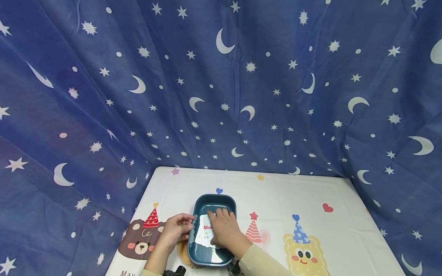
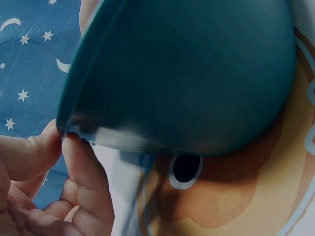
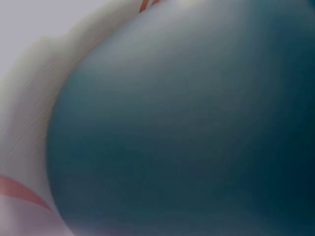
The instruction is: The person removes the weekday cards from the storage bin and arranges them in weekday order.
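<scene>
A dark teal oblong container (image 1: pixel 215 258) with rounded corners stands on the tablecloth, its open side up. Inside lies a white card (image 1: pixel 204 239) with red lettering, partly covered by my right hand (image 1: pixel 226 230). That hand reaches in over the right rim, its fingers spread and touching the card. At the left rim my left hand (image 1: pixel 176 230) pinches the edge; the left wrist view shows thumb and a finger (image 2: pixel 81 160) meeting there. A shiny clear strip (image 2: pixel 110 137) runs along the rim beside them. The right wrist view holds only the container's blurred outer wall (image 3: pixel 172 128).
The white tablecloth (image 1: pixel 352 230) carries printed figures, among them a bear (image 1: pixel 141 247) and a yellow biscuit face (image 1: pixel 305 260). A blue curtain (image 1: pixel 241 76) with moons and stars hangs behind and at the sides. Dark wrist straps show near the front edge.
</scene>
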Tool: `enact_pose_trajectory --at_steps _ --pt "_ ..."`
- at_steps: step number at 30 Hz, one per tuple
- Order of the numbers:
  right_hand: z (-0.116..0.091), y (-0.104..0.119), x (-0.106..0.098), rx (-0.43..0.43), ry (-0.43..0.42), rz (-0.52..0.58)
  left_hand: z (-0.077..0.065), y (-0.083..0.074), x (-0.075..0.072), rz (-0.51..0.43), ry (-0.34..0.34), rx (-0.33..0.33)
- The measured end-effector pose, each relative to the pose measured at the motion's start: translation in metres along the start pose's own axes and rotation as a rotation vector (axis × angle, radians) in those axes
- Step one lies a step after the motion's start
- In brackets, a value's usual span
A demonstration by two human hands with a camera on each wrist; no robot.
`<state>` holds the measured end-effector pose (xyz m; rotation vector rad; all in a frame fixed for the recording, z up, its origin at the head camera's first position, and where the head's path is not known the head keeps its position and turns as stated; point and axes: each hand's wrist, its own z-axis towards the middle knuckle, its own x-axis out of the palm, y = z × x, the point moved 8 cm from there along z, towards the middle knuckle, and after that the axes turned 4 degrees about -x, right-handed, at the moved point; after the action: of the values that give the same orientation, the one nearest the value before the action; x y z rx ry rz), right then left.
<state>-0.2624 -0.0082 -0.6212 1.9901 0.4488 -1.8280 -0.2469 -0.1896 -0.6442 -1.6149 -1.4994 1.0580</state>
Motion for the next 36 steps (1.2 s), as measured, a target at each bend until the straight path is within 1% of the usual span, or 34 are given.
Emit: enact_pose_trajectory --at_steps 8,18,26,30,36 --pt "0.0005 -0.0021 0.0017 0.007 0.01 0.003 0.0004 -0.0004 0.0014 -0.001 0.0 -0.001" --pt "0.0005 -0.0032 0.0039 -0.012 0.031 0.021 0.0002 -0.0009 0.0025 -0.007 0.002 0.007" --pt "0.0003 -0.002 0.0046 -0.005 0.055 0.008 -0.0009 -0.0009 0.0019 -0.005 0.002 0.009" --pt "0.0007 -0.0019 0.0049 -0.006 0.051 0.013 -0.0013 -0.0012 0.0017 -0.01 0.009 0.01" --pt "0.0014 -0.0018 0.0057 -0.015 0.028 -0.008 -0.0015 -0.0007 0.0021 -0.022 0.014 0.014"
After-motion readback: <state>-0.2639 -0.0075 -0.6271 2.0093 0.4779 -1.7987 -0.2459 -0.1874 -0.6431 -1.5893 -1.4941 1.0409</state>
